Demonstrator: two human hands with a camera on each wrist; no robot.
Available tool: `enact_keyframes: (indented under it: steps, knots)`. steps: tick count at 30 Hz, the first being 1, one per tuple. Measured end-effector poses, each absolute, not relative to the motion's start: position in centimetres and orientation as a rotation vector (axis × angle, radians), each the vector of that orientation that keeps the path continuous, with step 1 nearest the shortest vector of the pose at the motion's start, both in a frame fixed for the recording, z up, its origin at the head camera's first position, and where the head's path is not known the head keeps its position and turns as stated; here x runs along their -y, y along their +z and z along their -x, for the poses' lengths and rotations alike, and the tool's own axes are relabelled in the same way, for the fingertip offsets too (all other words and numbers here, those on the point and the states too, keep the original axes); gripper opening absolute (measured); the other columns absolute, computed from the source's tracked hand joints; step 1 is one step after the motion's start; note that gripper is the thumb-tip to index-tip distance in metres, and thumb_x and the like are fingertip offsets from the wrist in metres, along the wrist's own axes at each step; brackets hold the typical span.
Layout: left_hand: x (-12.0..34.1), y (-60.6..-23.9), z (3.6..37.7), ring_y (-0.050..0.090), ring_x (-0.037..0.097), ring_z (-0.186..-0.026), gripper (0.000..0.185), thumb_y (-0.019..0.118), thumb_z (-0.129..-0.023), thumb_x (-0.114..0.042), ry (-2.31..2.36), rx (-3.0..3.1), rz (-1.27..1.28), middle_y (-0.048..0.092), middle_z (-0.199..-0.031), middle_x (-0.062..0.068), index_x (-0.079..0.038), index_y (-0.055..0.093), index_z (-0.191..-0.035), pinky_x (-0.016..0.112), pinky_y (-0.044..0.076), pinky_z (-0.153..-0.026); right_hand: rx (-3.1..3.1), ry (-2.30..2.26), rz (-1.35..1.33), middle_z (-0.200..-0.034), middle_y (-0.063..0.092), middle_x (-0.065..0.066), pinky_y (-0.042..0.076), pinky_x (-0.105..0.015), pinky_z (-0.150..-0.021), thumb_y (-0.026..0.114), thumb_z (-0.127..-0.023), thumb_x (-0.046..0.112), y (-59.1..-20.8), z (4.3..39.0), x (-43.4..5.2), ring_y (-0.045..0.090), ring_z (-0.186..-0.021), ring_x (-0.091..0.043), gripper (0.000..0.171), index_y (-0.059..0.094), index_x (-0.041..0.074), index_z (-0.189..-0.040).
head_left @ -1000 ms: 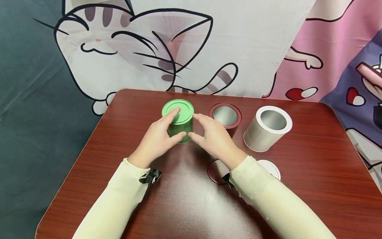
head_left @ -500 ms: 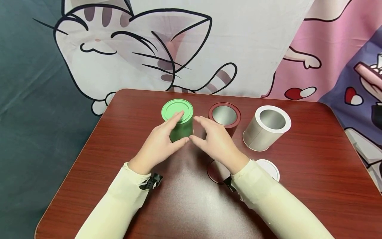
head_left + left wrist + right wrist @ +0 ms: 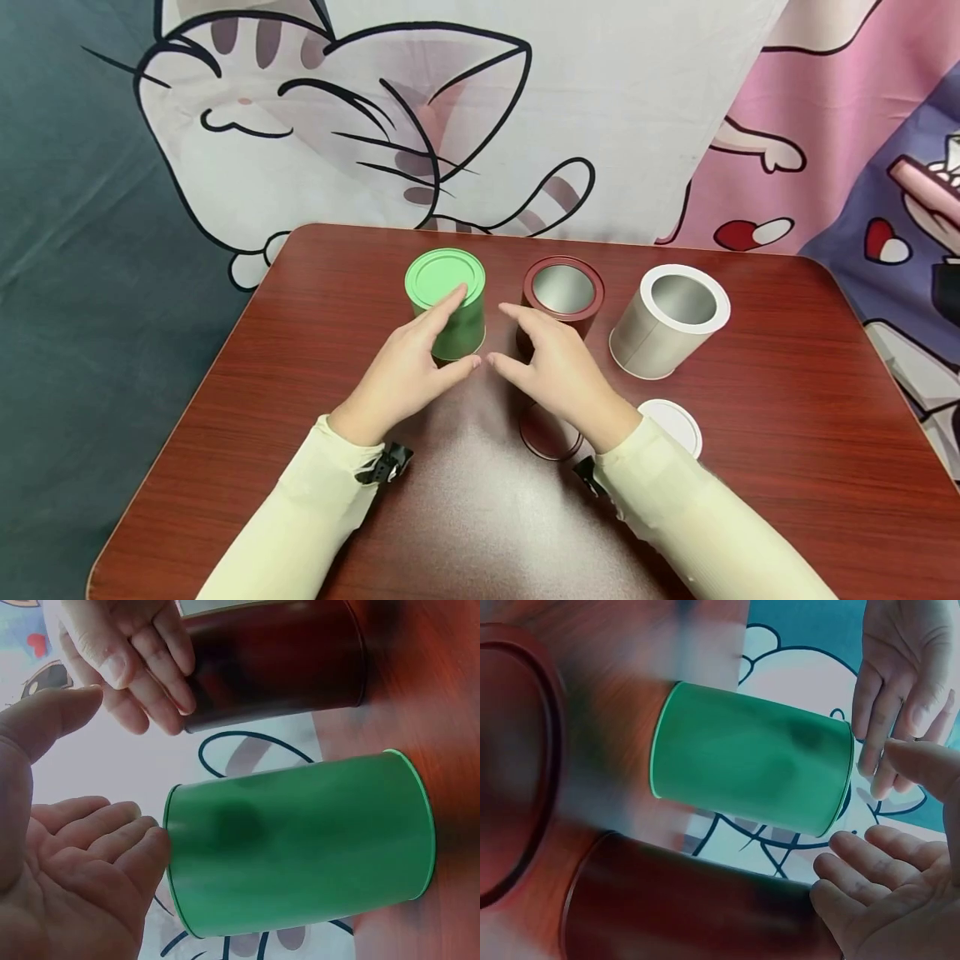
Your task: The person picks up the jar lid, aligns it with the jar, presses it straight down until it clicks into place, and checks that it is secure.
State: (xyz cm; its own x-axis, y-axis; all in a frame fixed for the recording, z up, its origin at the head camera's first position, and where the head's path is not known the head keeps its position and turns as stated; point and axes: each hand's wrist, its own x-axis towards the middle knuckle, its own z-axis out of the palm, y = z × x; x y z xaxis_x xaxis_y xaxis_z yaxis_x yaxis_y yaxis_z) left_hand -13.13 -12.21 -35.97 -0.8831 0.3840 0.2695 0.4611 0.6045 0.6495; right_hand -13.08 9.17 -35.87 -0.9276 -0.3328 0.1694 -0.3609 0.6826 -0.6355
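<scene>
The green can [image 3: 447,304] stands upright with its lid on, toward the far left of the brown table [image 3: 787,467]. The left hand [image 3: 408,367] is at its near side: fingers nearly straight and spread, fingertips [image 3: 154,844] touching the can's top rim, thumb pointing right along the table in front of the can. It grips nothing. The right hand [image 3: 558,371] is just right of the can and apart from it, fingers loose and open, holding nothing; its fingers lie in front of the dark red can [image 3: 562,300], and I cannot tell whether they touch it. The 2 thumbs nearly meet in front of the green can.

The dark red can is open and stands just beside the green one. Further right a white can [image 3: 667,321], also open, is tilted. 2 lids lie nearer the person: a dark red lid [image 3: 547,433] partly under the right wrist, and a white lid [image 3: 675,421] beside it.
</scene>
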Motion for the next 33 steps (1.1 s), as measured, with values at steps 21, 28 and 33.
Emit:
enact_keyframes:
  steps: [21, 28, 33]
  knots:
    - [10.5, -38.0, 12.1, 0.049, 0.024, -0.138, 0.075, 0.075, -0.091, -0.036, -1.139, 2.805, 0.769, 0.047, -0.153, 0.011, -0.015, 0.041, -0.154, 0.045, 0.042, -0.110, 2.810, 1.119, -0.579, -0.135, 0.064, -0.010, 0.047, -0.046, -0.104, 0.079, -0.085, 0.029, -37.4, 11.3, -10.7, 0.060, -0.125, -0.025, 0.066, 0.055, 0.006, -0.142]
    - [10.0, -38.4, 11.9, 0.050, 0.024, -0.136, 0.073, 0.075, -0.090, -0.035, -1.160, 2.810, 0.797, 0.049, -0.151, 0.011, -0.013, 0.044, -0.152, 0.044, 0.043, -0.110, 2.824, 1.092, -0.554, -0.135, 0.063, -0.010, 0.046, -0.046, -0.105, 0.080, -0.085, 0.030, -37.8, 10.8, -11.3, 0.058, -0.127, -0.027, 0.064, 0.057, 0.005, -0.140]
    - [9.6, -38.8, 11.9, 0.049, 0.023, -0.137, 0.071, 0.077, -0.089, -0.030, -1.176, 2.811, 0.819, 0.051, -0.150, 0.011, -0.010, 0.046, -0.150, 0.043, 0.043, -0.109, 2.833, 1.077, -0.539, -0.136, 0.062, -0.010, 0.047, -0.047, -0.104, 0.080, -0.085, 0.031, -38.3, 10.4, -11.8, 0.058, -0.126, -0.028, 0.063, 0.058, 0.005, -0.139]
